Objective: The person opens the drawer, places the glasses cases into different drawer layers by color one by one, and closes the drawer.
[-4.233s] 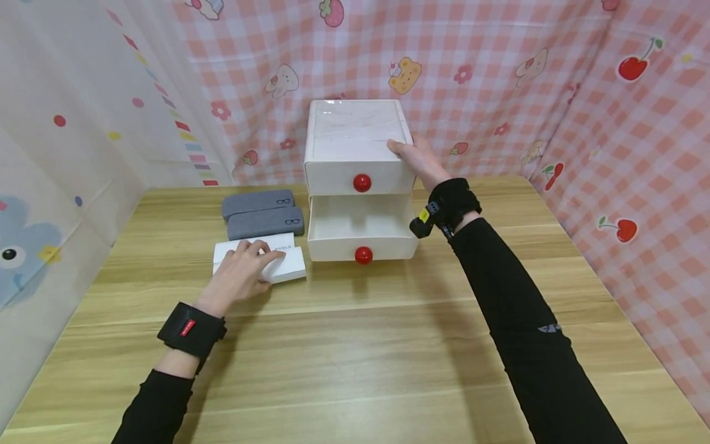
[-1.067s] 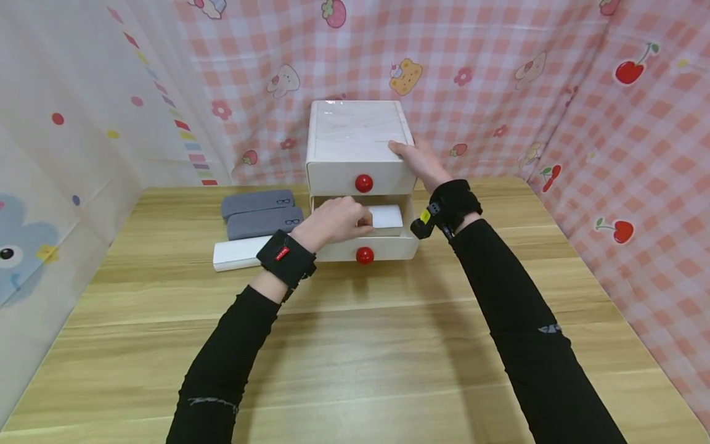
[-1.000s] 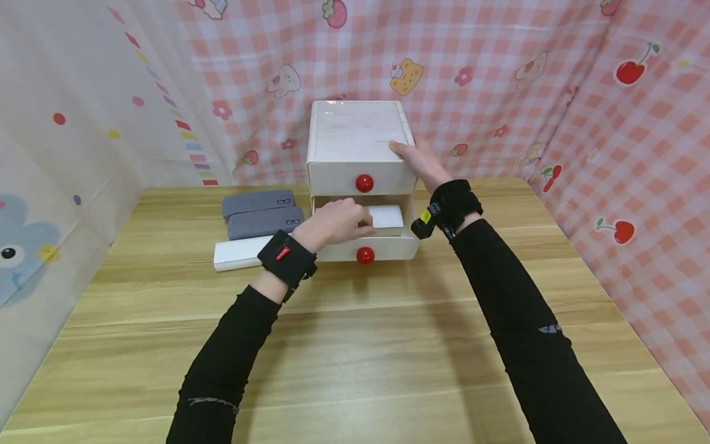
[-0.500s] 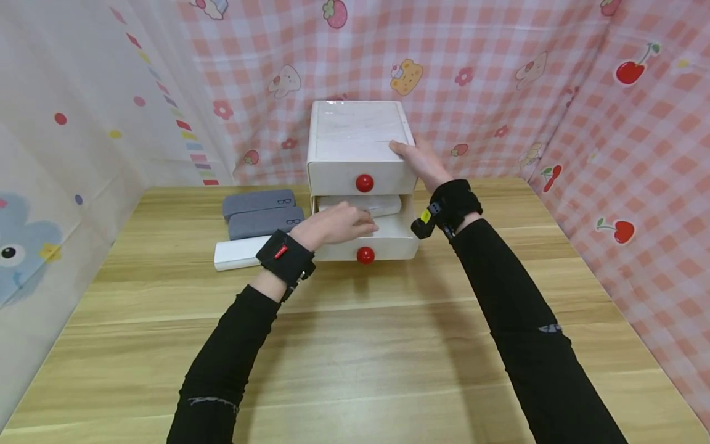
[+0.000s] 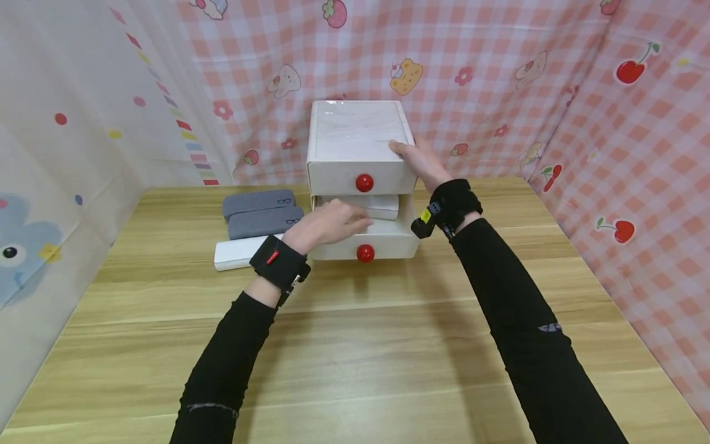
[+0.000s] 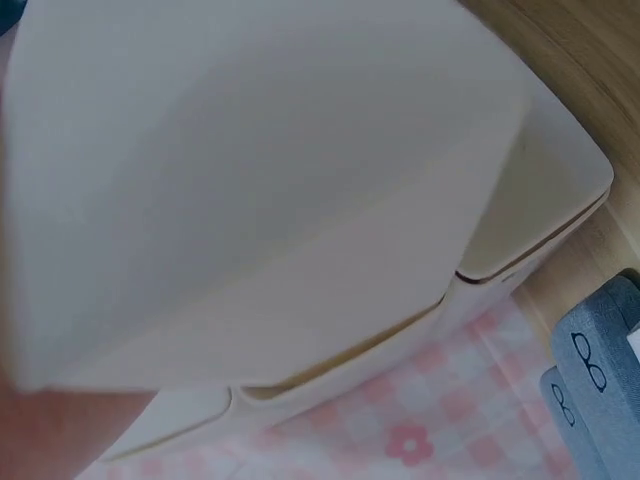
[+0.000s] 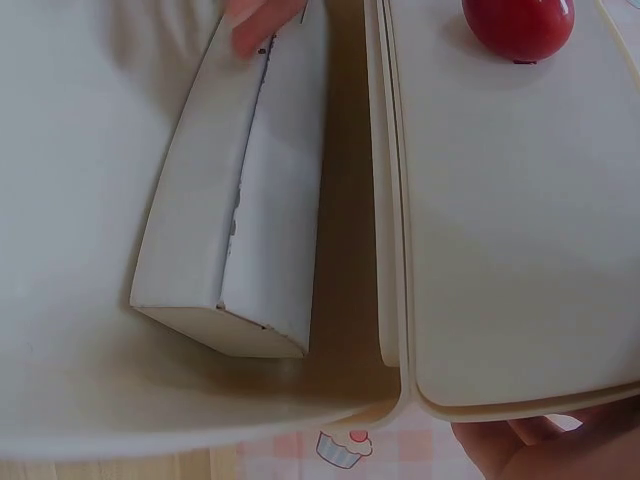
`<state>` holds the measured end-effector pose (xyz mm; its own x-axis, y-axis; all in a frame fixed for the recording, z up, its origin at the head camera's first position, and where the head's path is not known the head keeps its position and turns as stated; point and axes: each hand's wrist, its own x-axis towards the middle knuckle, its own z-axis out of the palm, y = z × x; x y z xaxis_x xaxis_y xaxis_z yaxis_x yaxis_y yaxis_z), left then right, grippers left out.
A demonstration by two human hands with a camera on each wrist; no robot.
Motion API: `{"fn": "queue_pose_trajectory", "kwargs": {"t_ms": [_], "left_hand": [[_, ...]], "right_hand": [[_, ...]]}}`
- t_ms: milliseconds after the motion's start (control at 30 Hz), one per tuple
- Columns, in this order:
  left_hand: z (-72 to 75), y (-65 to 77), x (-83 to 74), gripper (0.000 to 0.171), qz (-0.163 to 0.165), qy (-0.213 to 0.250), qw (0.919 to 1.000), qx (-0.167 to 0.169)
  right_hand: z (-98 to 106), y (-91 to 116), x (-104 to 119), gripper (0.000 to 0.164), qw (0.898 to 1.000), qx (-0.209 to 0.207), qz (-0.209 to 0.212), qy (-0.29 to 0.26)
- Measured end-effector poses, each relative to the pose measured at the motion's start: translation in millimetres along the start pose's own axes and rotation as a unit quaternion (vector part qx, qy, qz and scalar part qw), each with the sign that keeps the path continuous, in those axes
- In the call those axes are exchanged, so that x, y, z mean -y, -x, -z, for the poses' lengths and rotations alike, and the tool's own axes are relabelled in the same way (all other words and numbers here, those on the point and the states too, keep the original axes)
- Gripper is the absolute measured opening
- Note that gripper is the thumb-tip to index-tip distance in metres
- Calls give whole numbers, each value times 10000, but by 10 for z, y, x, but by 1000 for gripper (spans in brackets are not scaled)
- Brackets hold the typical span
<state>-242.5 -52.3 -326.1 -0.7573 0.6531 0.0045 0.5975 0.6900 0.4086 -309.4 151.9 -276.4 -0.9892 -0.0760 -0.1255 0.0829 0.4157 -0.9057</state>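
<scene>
The drawer cabinet (image 5: 355, 132) is white, with its lower drawer (image 5: 333, 251) pulled out. An oblong white box (image 5: 383, 207) lies at the back of that drawer, lengthwise across it. My left hand (image 5: 327, 223) reaches over the drawer front and holds the box, fingertips (image 7: 262, 22) on its seam in the right wrist view. Close up in the left wrist view, the box (image 6: 270, 200) hides most of that hand. My right hand (image 5: 423, 161) holds the cabinet's right side, thumb on the top edge, fingers (image 7: 560, 450) along the side wall.
Left of the cabinet, two grey glasses cases (image 5: 263, 222) lie one before the other, with another white box (image 5: 241, 251) in front. The upper drawer, with a red knob (image 5: 364, 182), is closed. A checked curtain (image 5: 471, 80) hangs close behind the cabinet.
The left hand has carried one white box from the table into the lower drawer, then shifted it towards the back. It has since drawn slightly left. The right hand stays on the cabinet.
</scene>
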Motion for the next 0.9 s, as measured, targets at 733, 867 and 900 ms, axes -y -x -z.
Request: {"fn": "queue_pose_trajectory", "kwargs": {"t_ms": [733, 867, 900], "left_hand": [[-88, 792, 636, 26, -170, 137, 9557, -2935], [-107, 946, 828, 33, 296, -130, 9640, -2638], [-112, 976, 875, 35, 417, -206, 9668, -2512]], "right_hand": [[-11, -7, 14, 64, 9999, 19, -165, -41], [-6, -13, 11, 64, 9997, 40, -226, -74], [-3, -14, 11, 64, 9997, 45, -232, -79]]}}
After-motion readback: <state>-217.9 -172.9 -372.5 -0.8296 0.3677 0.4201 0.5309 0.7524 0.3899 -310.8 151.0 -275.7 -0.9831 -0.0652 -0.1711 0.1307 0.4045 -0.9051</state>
